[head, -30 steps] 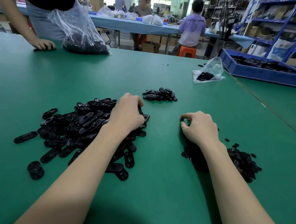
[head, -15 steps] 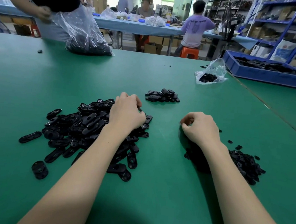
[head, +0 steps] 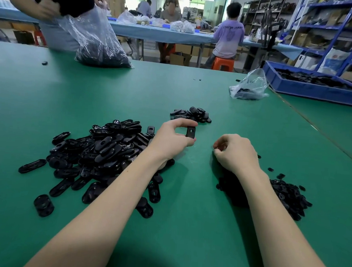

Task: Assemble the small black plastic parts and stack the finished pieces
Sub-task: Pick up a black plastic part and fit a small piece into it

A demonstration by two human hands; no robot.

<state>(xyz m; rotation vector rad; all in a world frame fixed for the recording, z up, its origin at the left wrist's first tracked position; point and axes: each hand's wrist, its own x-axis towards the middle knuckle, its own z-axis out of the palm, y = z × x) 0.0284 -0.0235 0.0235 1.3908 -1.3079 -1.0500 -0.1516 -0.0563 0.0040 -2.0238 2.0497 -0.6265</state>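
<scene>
Nearest to the camera, the two bare forearms reach forward over the green counter point(head: 185, 227). Under the left forearm lies the big heap of oval black pieces point(head: 98, 155), and under the right wrist the smaller heap of tiny black parts point(head: 289, 196).

The main change is at the left hand point(head: 173, 140). A second ago it was pressed down into the far edge of the big heap, with its fingers buried among the pieces. Now it has lifted clear and come a little toward the middle, and it pinches one oval black piece point(head: 191, 132) between thumb and forefinger, held upright above the counter. So the picking of the larger part is done.

The right hand point(head: 235, 152) has hardly moved. It rests just beside its heap, with the fingers curled in toward the thumb. I think it holds one tiny part there, but the fingers hide it and I cannot tell for sure.

The two hands are now near each other, not touching. In my judgement the joining of the two parts comes next.

Further away, just behind the left hand, sits the small stack of finished pieces point(head: 191, 114), unchanged. Beyond it a small plastic bag point(head: 250, 86) lies near a blue tray point(head: 319, 92), and at the far edge another person handles a large clear bag point(head: 98, 42) of black parts.
</scene>
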